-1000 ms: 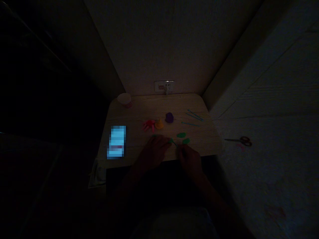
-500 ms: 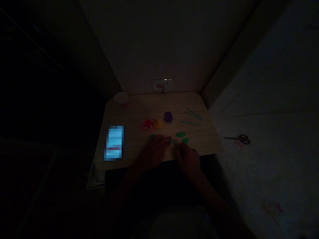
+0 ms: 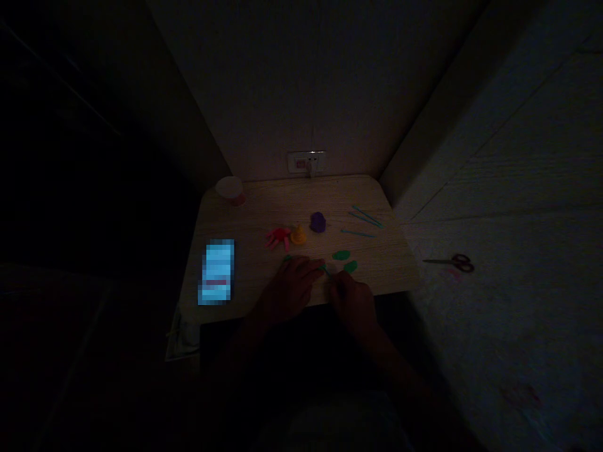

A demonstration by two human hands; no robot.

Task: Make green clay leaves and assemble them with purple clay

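The scene is very dark. My left hand (image 3: 294,289) lies on the near edge of a small wooden table (image 3: 264,207), its fingertips pressing a small green clay piece (image 3: 323,267). My right hand (image 3: 353,300) is closed in a pinch around a thin green stick tool whose tip meets that clay. Two flat green clay leaves (image 3: 341,255) (image 3: 350,267) lie just beyond my right hand. Farther back sit a pink clay figure (image 3: 277,236), an orange clay cone (image 3: 298,235) and a purple clay lump (image 3: 318,221).
A lit phone (image 3: 217,271) lies at the table's left. A small cup (image 3: 229,188) stands at the back left corner, under a wall socket (image 3: 307,162). Thin teal sticks (image 3: 366,217) lie at the right. Scissors (image 3: 452,262) rest on the surface to the right.
Both hands stay on the green clay; my right hand has shifted slightly left and nearer. The view has dipped a little.
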